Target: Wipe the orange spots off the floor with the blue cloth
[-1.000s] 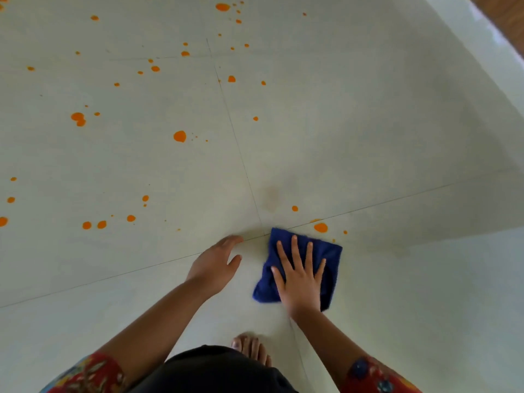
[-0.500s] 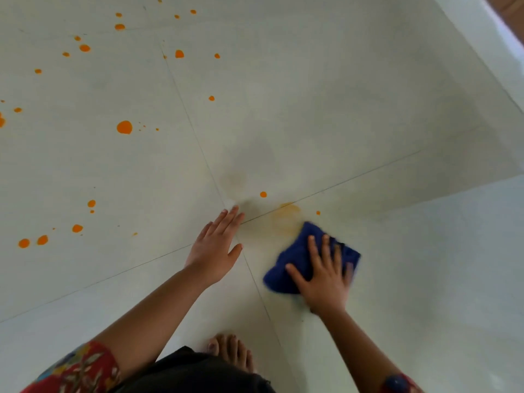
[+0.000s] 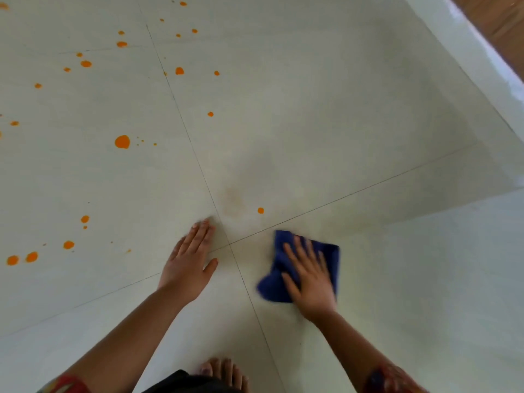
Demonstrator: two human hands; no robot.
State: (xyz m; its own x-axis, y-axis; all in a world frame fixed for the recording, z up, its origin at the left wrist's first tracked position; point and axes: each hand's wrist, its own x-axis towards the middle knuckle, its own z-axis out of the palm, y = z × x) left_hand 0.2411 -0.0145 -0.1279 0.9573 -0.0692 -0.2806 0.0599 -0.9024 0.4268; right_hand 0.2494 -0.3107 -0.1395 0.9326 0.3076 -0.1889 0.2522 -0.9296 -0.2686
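My right hand (image 3: 310, 275) presses flat, fingers spread, on the folded blue cloth (image 3: 272, 287) lying on the pale tiled floor (image 3: 326, 123). My left hand (image 3: 188, 263) rests flat on the floor to the cloth's left, fingers straight. One small orange spot (image 3: 260, 210) lies just beyond the cloth, next to a faint orange smear (image 3: 234, 199). A large orange spot (image 3: 122, 142) and several smaller ones are scattered over the left and far tiles.
My bare foot (image 3: 224, 371) stands at the bottom edge, below the hands. A white raised ledge (image 3: 482, 61) runs diagonally at the upper right, with brown flooring (image 3: 502, 21) behind it. Thin tile joints cross between my hands.
The right hand has slid the cloth back toward me and a little left; the orange spot it smeared near the tile joint is gone. The left hand stayed planted.
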